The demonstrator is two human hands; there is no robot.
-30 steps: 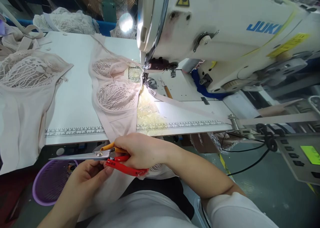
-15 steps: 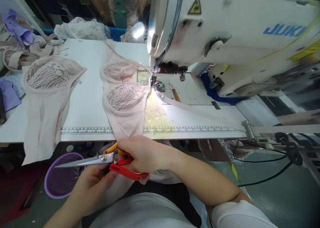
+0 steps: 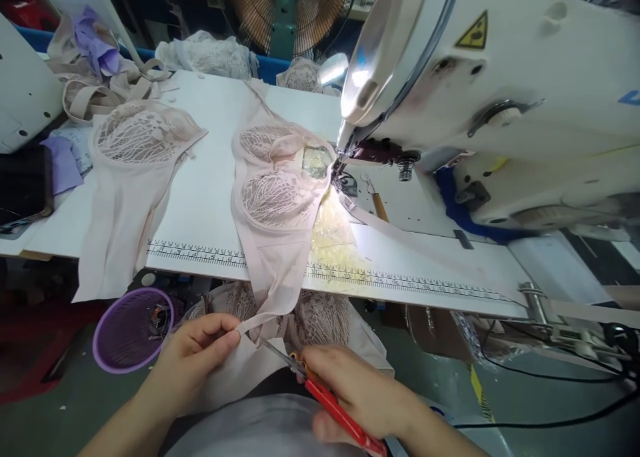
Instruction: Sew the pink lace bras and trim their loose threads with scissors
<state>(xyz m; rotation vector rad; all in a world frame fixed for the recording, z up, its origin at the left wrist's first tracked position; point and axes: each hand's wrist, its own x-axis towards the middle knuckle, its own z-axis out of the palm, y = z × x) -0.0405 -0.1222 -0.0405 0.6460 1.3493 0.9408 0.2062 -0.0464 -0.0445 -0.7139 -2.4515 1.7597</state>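
My left hand (image 3: pixel 207 350) pinches the end of a narrow beige elastic strip (image 3: pixel 257 320) that runs off the lower corner of a beige lace bra (image 3: pixel 270 200). That bra lies on the sewing table, one edge under the needle area. In my right hand (image 3: pixel 350 383) is a pair of scissors (image 3: pixel 325 397) with a red handle, their blades pointing up-left close to the strip. Whether the blades touch the strip I cannot tell. More beige lace bra pieces (image 3: pixel 325 320) rest on my lap beneath both hands.
A white sewing machine (image 3: pixel 400 57) stands at the right. Another beige bra piece (image 3: pixel 135 137) lies on the left of the table (image 3: pixel 200 103), overhanging its front edge. A purple basket (image 3: pixel 120 337) stands below on the left. A fan (image 3: pixel 285 10) is behind.
My right hand has moved down and right with the scissors, whose blades have turned away from the left side. My left hand has risen and now pinches the strip. The view has shifted left.
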